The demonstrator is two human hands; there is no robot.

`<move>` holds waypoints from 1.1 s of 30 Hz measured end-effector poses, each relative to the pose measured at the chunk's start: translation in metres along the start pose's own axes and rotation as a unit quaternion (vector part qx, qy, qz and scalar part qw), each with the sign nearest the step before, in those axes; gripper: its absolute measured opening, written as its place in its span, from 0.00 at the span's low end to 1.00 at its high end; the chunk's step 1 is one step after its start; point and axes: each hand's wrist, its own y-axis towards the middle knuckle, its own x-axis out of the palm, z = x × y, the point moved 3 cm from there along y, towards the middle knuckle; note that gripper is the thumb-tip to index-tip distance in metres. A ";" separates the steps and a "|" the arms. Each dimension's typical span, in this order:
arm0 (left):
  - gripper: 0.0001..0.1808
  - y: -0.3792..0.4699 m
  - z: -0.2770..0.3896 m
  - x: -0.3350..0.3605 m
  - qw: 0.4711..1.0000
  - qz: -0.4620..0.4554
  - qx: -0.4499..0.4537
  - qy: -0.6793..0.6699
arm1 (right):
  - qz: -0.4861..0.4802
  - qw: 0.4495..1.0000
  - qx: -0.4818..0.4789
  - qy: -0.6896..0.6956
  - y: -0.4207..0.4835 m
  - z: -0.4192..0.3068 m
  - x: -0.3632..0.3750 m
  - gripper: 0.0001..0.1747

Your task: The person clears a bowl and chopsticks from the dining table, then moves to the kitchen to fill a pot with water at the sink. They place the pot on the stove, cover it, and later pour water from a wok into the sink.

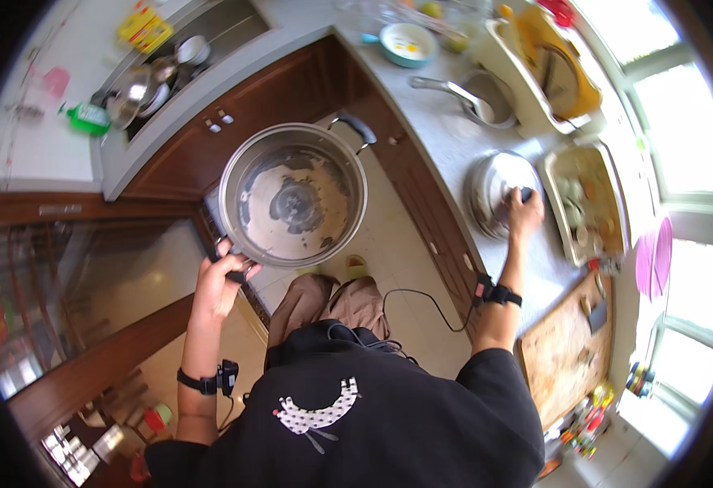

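Note:
My left hand (pixel 223 277) grips one black handle of a large steel pot (pixel 295 195), held over the floor in front of my legs. Stains or a little water show on the pot's bottom, and its other handle points away from me. On the counter to the right, my right hand (pixel 526 213) holds the dark knob of a domed steel lid (pixel 495 189). Whether the lid touches the counter cannot be told. Beyond it lie a small saucepan (pixel 497 100) and a teal bowl (pixel 408 44) with a white inside.
A cream basin (pixel 618 226) with dishes and a wooden cutting board (pixel 567 354) line the right counter (pixel 436 131). Yellow and cream tubs (pixel 503 58) stand farther back. Upper left, a sink (pixel 228 30) holds bowls beside a green bottle (pixel 90 119). Brown cabinets (pixel 173 152) surround the floor.

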 end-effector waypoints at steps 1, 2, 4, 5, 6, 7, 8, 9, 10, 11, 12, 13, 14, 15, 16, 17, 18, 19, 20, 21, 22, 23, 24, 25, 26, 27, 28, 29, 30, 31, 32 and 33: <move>0.32 0.011 0.013 -0.004 1.000 -0.001 -0.001 -0.001 | 0.015 1.000 -0.009 0.002 0.002 -0.002 0.005 0.30; 0.31 0.024 0.016 -0.006 1.000 -0.017 0.007 0.010 | 0.003 1.000 0.001 -0.006 0.004 0.005 0.013 0.31; 0.30 0.046 0.045 -0.009 1.000 -0.014 0.012 0.002 | -0.008 1.000 0.017 -0.019 0.008 0.008 0.024 0.31; 0.30 0.060 0.063 -0.011 1.000 -0.019 0.011 0.001 | -0.007 0.999 0.026 -0.025 0.011 0.008 0.029 0.31; 0.31 0.073 0.079 -0.013 1.000 -0.016 0.006 0.003 | 0.000 0.999 0.023 -0.031 0.012 0.007 0.032 0.31; 0.31 0.087 0.097 -0.015 1.000 -0.018 0.001 0.003 | 0.012 0.999 0.017 -0.040 0.013 0.004 0.033 0.30; 0.31 0.102 0.116 -0.020 0.999 -0.033 0.006 -0.005 | 0.005 0.997 0.036 -0.064 0.015 -0.003 0.031 0.31; 0.32 0.111 0.127 -0.019 1.000 -0.023 -0.005 -0.003 | -0.009 0.994 0.063 -0.093 0.012 -0.004 0.029 0.31; 0.32 0.130 0.148 -0.023 1.000 -0.026 -0.004 -0.005 | -0.016 0.991 0.074 -0.112 0.011 -0.020 0.027 0.31; 0.32 0.145 0.165 -0.026 1.000 -0.029 -0.003 -0.013 | -0.025 0.986 0.095 -0.136 0.010 -0.036 0.022 0.31; 0.32 0.163 0.183 -0.031 0.999 -0.029 0.001 -0.017 | -0.008 0.983 0.113 -0.147 0.009 -0.058 0.017 0.31; 0.32 0.179 0.199 -0.035 0.999 -0.039 0.015 -0.023 | 0.006 0.979 0.126 -0.158 0.013 -0.085 0.018 0.30; 0.32 0.193 0.215 -0.039 0.999 -0.041 0.021 -0.029 | 0.018 0.984 0.110 -0.135 0.021 -0.118 0.023 0.30; 0.32 0.201 0.227 -0.045 0.998 -0.039 0.017 -0.036 | 0.024 0.988 0.095 -0.119 0.020 -0.150 0.024 0.29; 0.30 0.209 0.242 -0.042 0.998 -0.025 0.003 -0.052 | 0.012 0.996 0.058 -0.072 0.030 -0.183 0.029 0.25; 0.28 0.220 0.255 -0.046 0.998 -0.014 0.002 -0.056 | -0.022 0.999 -0.021 -0.013 0.039 -0.225 0.039 0.20; 0.27 0.230 0.268 -0.048 0.998 -0.005 0.003 -0.059 | -0.052 0.991 -0.001 0.122 0.047 -0.264 0.054 0.16; 0.26 0.245 0.283 -0.052 0.998 -0.010 0.016 -0.066 | -0.068 0.983 -0.038 0.169 0.053 -0.310 0.069 0.16; 0.24 0.260 0.296 -0.056 0.998 -0.009 0.009 -0.064 | -0.087 0.979 -0.045 0.182 0.059 -0.354 0.085 0.15; 0.23 0.274 0.308 -0.060 0.997 -0.015 0.008 -0.072 | -0.094 0.961 -0.083 0.247 0.064 -0.400 0.100 0.15; 0.23 0.287 0.317 -0.064 0.997 -0.021 0.009 -0.080 | -0.131 0.943 -0.085 0.293 0.068 -0.444 0.117 0.15; 0.23 0.300 0.325 -0.068 0.996 -0.019 0.009 -0.085 | -0.167 0.928 -0.094 0.321 0.074 -0.486 0.135 0.14; 0.23 0.313 0.334 -0.070 0.995 -0.013 0.000 -0.095 | -0.152 0.913 -0.184 0.331 0.082 -0.533 0.148 0.13; 0.23 0.327 0.342 -0.071 0.995 -0.019 0.011 -0.100 | -0.183 0.897 -0.189 0.356 0.090 -0.574 0.168 0.13; 0.23 0.340 0.348 -0.073 0.995 -0.010 0.014 -0.101 | -0.221 0.878 -0.210 0.369 0.100 -0.612 0.190 0.13; 0.23 0.351 0.354 -0.074 0.994 -0.014 0.028 -0.103 | -0.233 0.824 -0.252 0.451 0.109 -0.651 0.209 0.14; 0.24 0.362 0.360 -0.074 0.995 -0.016 0.031 -0.096 | -0.211 0.815 -0.327 0.430 0.123 -0.690 0.233 0.15; 0.25 0.373 0.366 -0.074 0.995 0.005 0.015 -0.100 | -0.222 0.795 -0.364 0.431 0.135 -0.723 0.257 0.16; 0.25 0.379 0.369 -0.075 0.994 0.015 0.005 -0.104 | -0.204 0.783 -0.408 0.423 0.144 -0.755 0.279 0.17; 0.26 0.388 0.377 -0.073 0.995 0.017 0.001 -0.099 | -0.231 0.778 -0.425 0.400 0.156 -0.784 0.306 0.19; 0.26 0.397 0.384 -0.071 0.996 0.027 -0.004 -0.090 | -0.256 0.771 -0.444 0.379 0.165 -0.808 0.331 0.22; 0.26 0.404 0.389 -0.068 0.995 0.048 0.010 -0.090 | -0.245 0.774 -0.480 0.331 0.172 -0.832 0.352 0.25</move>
